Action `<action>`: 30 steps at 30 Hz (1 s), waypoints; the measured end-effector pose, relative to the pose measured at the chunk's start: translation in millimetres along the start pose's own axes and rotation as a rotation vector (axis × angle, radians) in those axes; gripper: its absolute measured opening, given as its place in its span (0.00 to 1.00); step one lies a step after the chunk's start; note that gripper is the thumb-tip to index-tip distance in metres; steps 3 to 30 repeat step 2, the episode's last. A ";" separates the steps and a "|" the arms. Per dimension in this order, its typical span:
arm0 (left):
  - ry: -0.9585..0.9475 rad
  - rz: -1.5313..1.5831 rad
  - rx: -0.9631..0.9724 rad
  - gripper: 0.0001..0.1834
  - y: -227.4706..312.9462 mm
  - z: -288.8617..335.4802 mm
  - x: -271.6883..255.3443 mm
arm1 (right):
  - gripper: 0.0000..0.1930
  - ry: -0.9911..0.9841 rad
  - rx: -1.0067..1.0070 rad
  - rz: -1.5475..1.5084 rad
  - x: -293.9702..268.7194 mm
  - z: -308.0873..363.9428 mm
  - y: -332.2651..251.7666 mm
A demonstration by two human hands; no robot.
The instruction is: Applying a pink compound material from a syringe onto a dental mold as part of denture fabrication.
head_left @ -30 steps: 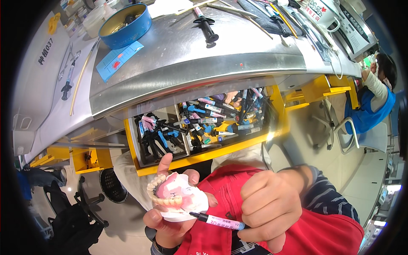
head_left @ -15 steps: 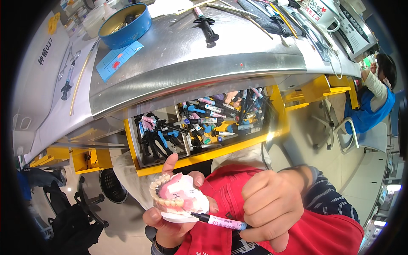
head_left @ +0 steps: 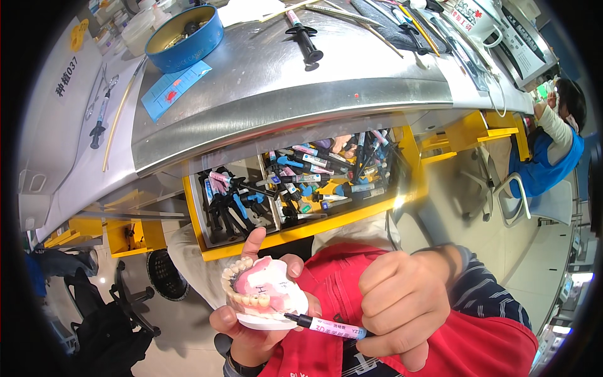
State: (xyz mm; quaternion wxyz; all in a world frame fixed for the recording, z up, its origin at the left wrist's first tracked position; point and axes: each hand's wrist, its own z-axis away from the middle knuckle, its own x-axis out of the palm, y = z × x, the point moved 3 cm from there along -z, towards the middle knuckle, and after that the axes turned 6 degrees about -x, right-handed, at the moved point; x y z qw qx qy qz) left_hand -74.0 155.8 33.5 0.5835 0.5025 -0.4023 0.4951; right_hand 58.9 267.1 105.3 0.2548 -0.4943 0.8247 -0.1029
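My left hand (head_left: 259,339) is closed around a white plaster dental cast (head_left: 269,284), low in the middle of the head view. The cast carries a row of cream teeth and pink gum, and small dark marks show on its base. Gripped in my right hand (head_left: 405,305) is a slim syringe (head_left: 336,328) with a pale label and a black tip. Its tip points left and lies at the cast's near right edge; whether it touches is too small to tell. My right fingers hide the syringe's rear end.
Beyond my hands, an open yellow drawer (head_left: 295,237) holds many loose syringes. Above it runs a metal-edged bench (head_left: 301,107) with a blue round tin (head_left: 185,47), a blue card (head_left: 176,89) and a black syringe (head_left: 306,41). A person in blue (head_left: 546,154) sits at far right.
The syringe tip has shifted slightly right along the cast's edge, and the syringe has turned a little so more of its label faces up. The cast has barely moved.
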 end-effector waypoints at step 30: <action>-0.025 0.018 -0.006 0.55 0.3 -0.7 -1.2 | 0.27 -0.003 -0.001 0.001 -0.1 0.5 0.0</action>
